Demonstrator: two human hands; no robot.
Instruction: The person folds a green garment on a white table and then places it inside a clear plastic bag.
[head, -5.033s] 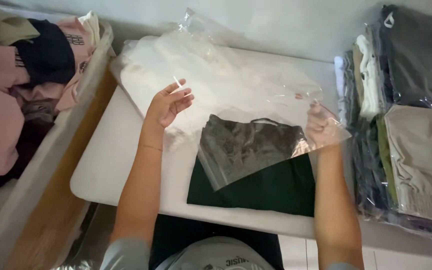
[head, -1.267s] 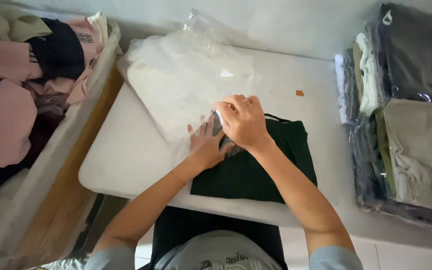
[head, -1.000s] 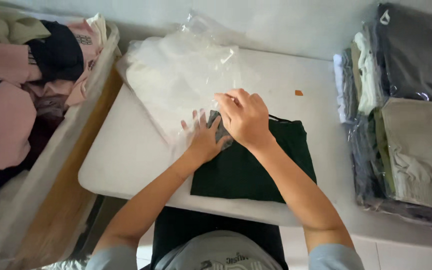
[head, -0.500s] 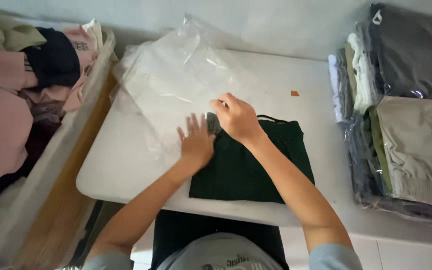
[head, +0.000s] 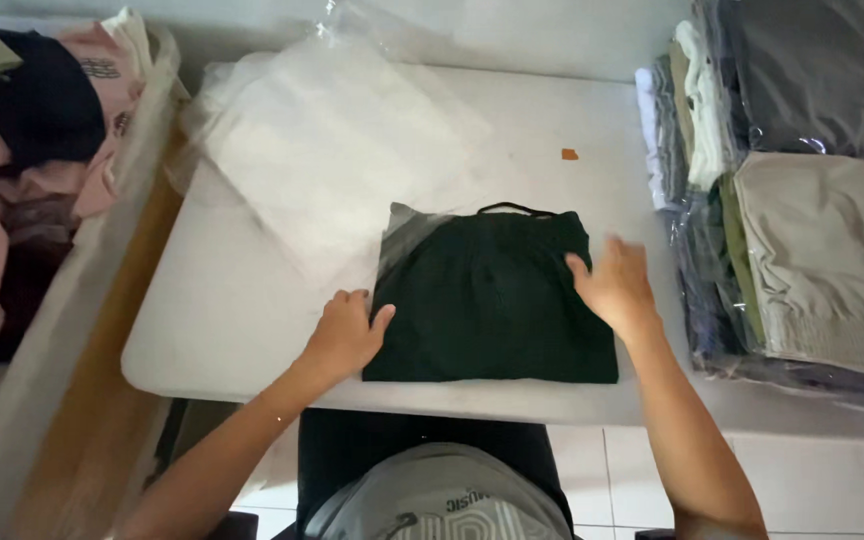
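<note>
Head view, left hand (head: 344, 335), right hand (head: 612, 288), flat on dark green folded garment (head: 492, 300)

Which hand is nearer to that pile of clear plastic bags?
Left. The left hand rests at the folded dark green garment's left edge, just below the plastic bags; the right hand is across the garment.

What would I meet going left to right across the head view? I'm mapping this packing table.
Pile of pink and dark clothes → stack of clear bags → left hand → dark green folded garment → right hand → bagged folded clothes.
</note>
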